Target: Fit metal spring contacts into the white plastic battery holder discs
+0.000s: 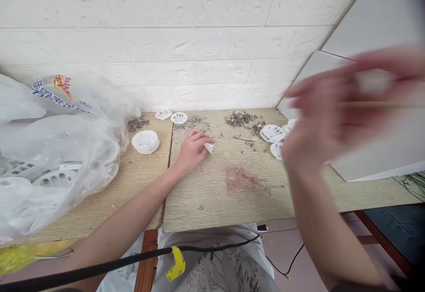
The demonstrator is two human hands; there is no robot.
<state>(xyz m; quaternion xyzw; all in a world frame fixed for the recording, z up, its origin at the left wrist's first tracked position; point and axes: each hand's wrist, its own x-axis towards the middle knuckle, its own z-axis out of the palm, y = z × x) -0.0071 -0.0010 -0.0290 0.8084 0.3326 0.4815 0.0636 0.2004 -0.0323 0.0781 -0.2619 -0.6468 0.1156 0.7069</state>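
My left hand rests over the middle of the table with its thumb and fingers pinched. In that pinch a white plastic disc is held tilted, nearly edge-on. Small metal bits show at its upper side. My right hand is raised high on the right and smeared by motion. A thin pale line crosses it; whether this is a stick held there I cannot tell. Below and left of it lie white slotted discs, partly hidden by the hand. A thin metal strip lies between my hands.
Piles of small metal pieces lie along the white brick wall. A stack of white discs stands left, beside a clear plastic bag of slotted parts. Grey panels lean at right. A black cable crosses the front.
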